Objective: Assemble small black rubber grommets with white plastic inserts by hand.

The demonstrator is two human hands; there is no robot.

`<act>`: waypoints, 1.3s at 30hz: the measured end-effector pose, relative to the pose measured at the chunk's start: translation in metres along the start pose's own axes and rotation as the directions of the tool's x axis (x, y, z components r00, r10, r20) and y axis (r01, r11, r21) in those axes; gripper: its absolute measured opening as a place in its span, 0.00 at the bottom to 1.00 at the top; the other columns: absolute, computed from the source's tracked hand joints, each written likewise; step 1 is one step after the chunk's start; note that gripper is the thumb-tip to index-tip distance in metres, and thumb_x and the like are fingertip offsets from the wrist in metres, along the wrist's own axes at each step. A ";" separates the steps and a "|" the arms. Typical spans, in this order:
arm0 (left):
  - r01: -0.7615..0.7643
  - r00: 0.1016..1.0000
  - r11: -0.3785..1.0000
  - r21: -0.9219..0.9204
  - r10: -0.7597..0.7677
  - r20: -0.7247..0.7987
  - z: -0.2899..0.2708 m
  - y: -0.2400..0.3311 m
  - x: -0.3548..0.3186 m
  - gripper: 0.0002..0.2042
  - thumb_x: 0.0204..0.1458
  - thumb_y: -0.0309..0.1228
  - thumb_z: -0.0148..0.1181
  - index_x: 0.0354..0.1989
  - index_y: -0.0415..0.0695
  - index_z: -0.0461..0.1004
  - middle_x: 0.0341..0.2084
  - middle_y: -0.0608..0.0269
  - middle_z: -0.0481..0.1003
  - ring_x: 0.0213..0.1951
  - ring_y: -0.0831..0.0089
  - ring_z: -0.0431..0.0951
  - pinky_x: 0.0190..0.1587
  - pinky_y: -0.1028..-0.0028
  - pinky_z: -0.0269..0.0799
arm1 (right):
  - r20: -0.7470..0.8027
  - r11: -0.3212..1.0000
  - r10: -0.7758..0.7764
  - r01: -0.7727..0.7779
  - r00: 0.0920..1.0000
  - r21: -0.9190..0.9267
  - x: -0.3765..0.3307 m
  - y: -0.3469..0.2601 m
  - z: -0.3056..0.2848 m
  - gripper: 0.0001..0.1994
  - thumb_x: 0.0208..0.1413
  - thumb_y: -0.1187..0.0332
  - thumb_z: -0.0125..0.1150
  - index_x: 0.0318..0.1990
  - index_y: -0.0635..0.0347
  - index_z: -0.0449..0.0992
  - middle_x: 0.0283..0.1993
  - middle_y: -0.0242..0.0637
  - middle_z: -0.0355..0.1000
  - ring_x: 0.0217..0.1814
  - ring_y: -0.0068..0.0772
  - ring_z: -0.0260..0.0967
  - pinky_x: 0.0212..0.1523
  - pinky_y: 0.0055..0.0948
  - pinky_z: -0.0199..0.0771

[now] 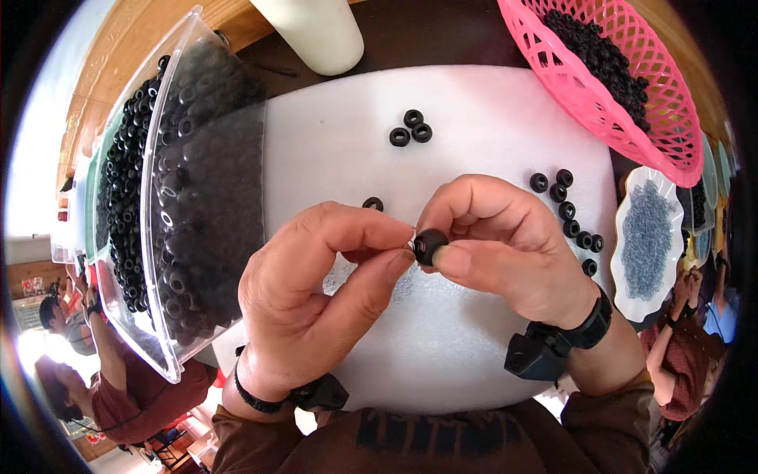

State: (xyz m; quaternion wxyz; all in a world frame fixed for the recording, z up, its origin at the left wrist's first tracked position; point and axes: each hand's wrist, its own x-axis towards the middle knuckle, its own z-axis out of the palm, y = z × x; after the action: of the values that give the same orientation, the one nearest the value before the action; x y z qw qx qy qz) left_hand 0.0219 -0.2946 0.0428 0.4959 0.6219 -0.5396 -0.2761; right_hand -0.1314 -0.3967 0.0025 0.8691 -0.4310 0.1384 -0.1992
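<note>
Over the middle of a white foam-like sheet, my two hands meet at the fingertips. A round black ring with a hole [430, 246] is pinched between the thumb and fingers of my right hand [513, 249]. My left hand [312, 288] has its thumb and index finger pressed together against the ring's left side. Something tiny and shiny shows at those left fingertips, too small to name. Behind my left hand lies another black ring [373, 204]. Small clear bits [404, 288] are scattered on the sheet below my fingers.
Left stands a clear plastic bin [170, 229] full of black rings. Three rings [413, 126] sit together on the white sheet [316, 118]; several more [567, 210] lie right. A pink basket [671, 150] holds black parts. A scalloped white dish [632, 296] holds bluish clear bits.
</note>
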 end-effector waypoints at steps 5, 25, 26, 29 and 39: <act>-0.119 0.993 0.980 0.162 0.112 0.048 0.001 0.002 0.001 0.09 0.39 0.13 0.58 0.30 0.37 0.74 0.26 0.60 0.73 0.28 0.74 0.72 0.31 0.79 0.66 | -0.008 0.999 0.052 -0.052 0.999 -0.003 -0.003 -0.004 0.002 0.08 0.53 0.73 0.57 0.39 0.64 0.69 0.34 0.28 0.68 0.35 0.14 0.63 0.36 0.15 0.63; -0.533 0.806 0.813 0.234 0.572 -0.151 0.020 -0.027 -0.004 0.18 0.36 0.25 0.54 0.40 0.36 0.71 0.29 0.62 0.67 0.29 0.66 0.67 0.32 0.71 0.65 | -0.132 0.982 -0.118 0.095 0.984 -0.164 -0.003 0.005 0.006 0.19 0.50 0.54 0.61 0.36 0.63 0.68 0.35 0.34 0.67 0.36 0.22 0.63 0.40 0.21 0.61; -0.528 0.808 0.815 0.240 0.569 -0.153 0.020 -0.028 -0.003 0.18 0.35 0.25 0.54 0.40 0.36 0.71 0.29 0.62 0.67 0.30 0.66 0.67 0.32 0.71 0.64 | -0.137 0.982 -0.114 0.091 0.984 -0.165 -0.003 0.006 0.006 0.19 0.50 0.54 0.61 0.36 0.63 0.68 0.35 0.34 0.67 0.36 0.22 0.63 0.40 0.21 0.61; -0.524 0.817 0.820 0.230 0.560 -0.136 0.020 -0.031 -0.003 0.18 0.35 0.26 0.55 0.39 0.36 0.71 0.29 0.62 0.67 0.30 0.67 0.68 0.32 0.71 0.64 | -0.166 0.983 -0.099 0.070 0.981 -0.172 -0.005 0.007 0.004 0.19 0.51 0.55 0.61 0.37 0.64 0.68 0.36 0.34 0.67 0.37 0.21 0.63 0.40 0.20 0.61; -0.284 0.907 0.959 -0.012 0.265 -0.326 -0.017 0.014 -0.002 0.18 0.50 0.28 0.53 0.47 0.30 0.64 0.25 0.66 0.71 0.24 0.81 0.67 0.28 0.80 0.63 | -0.153 0.983 -0.178 0.169 0.972 -0.070 0.004 0.002 -0.015 0.13 0.53 0.62 0.58 0.38 0.62 0.70 0.28 0.33 0.70 0.29 0.22 0.66 0.34 0.19 0.63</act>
State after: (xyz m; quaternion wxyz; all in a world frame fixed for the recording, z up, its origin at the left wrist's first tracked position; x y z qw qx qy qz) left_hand 0.0308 -0.2861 0.0612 0.6291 0.5614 -0.5253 -0.1142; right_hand -0.1335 -0.4077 -0.0085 0.8220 -0.4488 0.1744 -0.3041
